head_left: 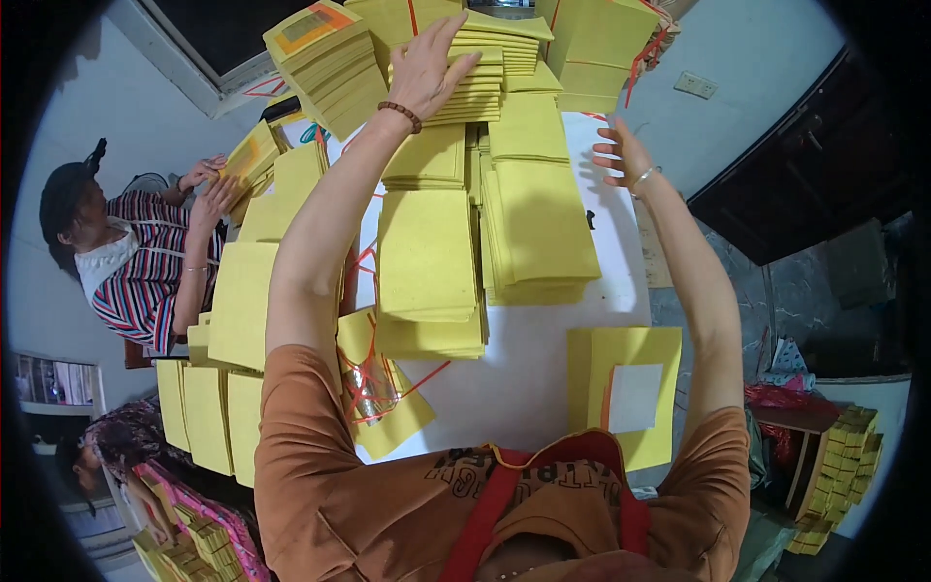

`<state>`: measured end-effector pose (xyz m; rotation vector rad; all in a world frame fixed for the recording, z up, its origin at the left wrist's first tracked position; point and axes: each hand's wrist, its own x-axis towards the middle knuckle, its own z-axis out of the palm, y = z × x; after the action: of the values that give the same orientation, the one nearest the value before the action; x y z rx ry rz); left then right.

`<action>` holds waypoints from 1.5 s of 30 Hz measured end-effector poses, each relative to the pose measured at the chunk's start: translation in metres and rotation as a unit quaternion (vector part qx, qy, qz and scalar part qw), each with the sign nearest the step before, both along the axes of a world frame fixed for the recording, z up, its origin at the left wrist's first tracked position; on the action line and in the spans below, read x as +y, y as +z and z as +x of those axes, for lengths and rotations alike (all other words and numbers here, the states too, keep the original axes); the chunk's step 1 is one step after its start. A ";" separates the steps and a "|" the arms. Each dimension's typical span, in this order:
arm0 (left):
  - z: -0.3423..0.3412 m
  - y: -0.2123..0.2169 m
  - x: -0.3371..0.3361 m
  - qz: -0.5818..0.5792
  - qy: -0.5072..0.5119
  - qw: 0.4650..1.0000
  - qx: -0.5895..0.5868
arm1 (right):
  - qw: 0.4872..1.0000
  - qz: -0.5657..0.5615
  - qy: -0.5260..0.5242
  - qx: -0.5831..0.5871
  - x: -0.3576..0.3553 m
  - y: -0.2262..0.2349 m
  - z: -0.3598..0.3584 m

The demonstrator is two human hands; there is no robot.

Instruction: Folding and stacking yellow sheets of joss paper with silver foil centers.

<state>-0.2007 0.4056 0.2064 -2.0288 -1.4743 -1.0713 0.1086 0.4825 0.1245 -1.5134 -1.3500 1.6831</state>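
My left hand (430, 70), with a brown bead bracelet at the wrist, reaches to the far end of the table. Its fingers are stretched out against a stack of folded yellow paper (473, 95), and it grips nothing that I can see. To the right, my right hand (623, 157) hangs near the table's right edge, fingers spread and holding nothing. Between my arms lie a left pile of yellow paper sheets (427, 252) and a right pile of yellow paper sheets (545, 221), the right one partly in shadow.
A yellow sheet (592, 388) with a white card (635, 398) lies at the near right of the white table (519, 388). Red string (373, 388) tangles near my left arm. A co-worker (145, 252) handles yellow paper at left; another person (121, 456) is lower left.
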 end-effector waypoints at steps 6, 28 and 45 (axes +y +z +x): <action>0.056 0.028 -0.036 -0.013 -0.122 0.971 -0.203 | 0.997 0.001 0.067 0.030 -0.045 0.023 0.060; 0.307 -0.188 -0.311 -0.355 -0.034 0.676 -0.644 | 0.970 -0.064 -0.078 0.223 -0.214 -0.082 0.287; 0.332 -0.122 -0.376 -0.290 -0.208 0.933 -0.035 | 0.811 0.458 0.342 -0.123 -0.335 -0.048 0.264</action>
<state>0.1310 0.0291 0.0847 -2.8420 -1.5696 -0.9314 0.3722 0.1476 0.0763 -0.6834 -2.5554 0.8214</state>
